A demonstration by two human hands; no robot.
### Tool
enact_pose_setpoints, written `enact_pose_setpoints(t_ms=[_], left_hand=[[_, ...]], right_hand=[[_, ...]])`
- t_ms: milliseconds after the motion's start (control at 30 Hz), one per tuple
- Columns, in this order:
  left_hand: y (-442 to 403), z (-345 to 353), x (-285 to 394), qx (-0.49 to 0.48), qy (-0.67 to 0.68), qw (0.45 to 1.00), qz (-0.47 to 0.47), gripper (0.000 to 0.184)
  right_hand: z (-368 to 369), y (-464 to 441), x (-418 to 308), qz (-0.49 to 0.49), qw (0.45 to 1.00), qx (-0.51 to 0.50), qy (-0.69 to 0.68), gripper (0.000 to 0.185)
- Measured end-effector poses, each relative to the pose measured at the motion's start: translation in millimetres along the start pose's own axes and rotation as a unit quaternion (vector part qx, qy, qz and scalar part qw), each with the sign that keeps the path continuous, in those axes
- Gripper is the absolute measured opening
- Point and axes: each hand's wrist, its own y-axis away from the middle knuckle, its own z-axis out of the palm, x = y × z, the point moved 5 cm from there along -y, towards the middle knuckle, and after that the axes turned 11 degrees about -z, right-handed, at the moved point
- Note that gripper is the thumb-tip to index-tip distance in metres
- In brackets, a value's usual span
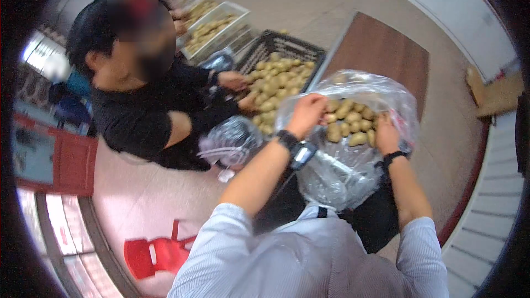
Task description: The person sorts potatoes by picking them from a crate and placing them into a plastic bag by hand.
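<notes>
A clear plastic bag (pixel 342 176) lies spread in front of me, with several brown, potato-like round items (pixel 350 121) in its open top. My left hand (pixel 309 113) is at the bag's left side, its fingers closed near the items; what they pinch is too small to make out. On the right side, my right hand (pixel 388 131) is curled at the bag's edge beside the items, its fingertips partly hidden by plastic. Just left of the bag stands a black crate (pixel 265 44) filled with similar items (pixel 279 80).
A co-worker in black (pixel 132 105) reaches both hands into the black crate. Behind it are white crates (pixel 237 14) of similar items. A brown board (pixel 381 49) lies beyond the bag. A red stool (pixel 160 254) stands at lower left, and a plastic-wrapped bundle (pixel 232 138) sits beside the co-worker.
</notes>
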Motion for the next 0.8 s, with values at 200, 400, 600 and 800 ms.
enact_pose_setpoints(t_ms=[200,400,600,800], left_hand=[[-1.1,-0.8,-7.0,-0.011,-0.008,1.0,-0.006,0.02],[-10.6,2.6,-12.8,-0.045,-0.03,0.998,-0.015,0.02],[-3.7,5.4,-11.5,-0.036,-0.05,0.997,-0.042,0.022],[-2.7,4.7,-12.7,-0.022,-0.057,0.997,-0.053,0.023]], right_hand=[[-13.9,3.3,-7.7,0.035,0.998,-0.043,-0.023,0.044],[-28.2,11.8,-14.4,0.099,0.986,0.01,-0.133,0.055],[-23.9,22.1,-16.1,0.123,0.934,0.149,-0.3,0.049],[-0.7,30.5,22.5,0.209,0.888,0.212,-0.351,0.052]])
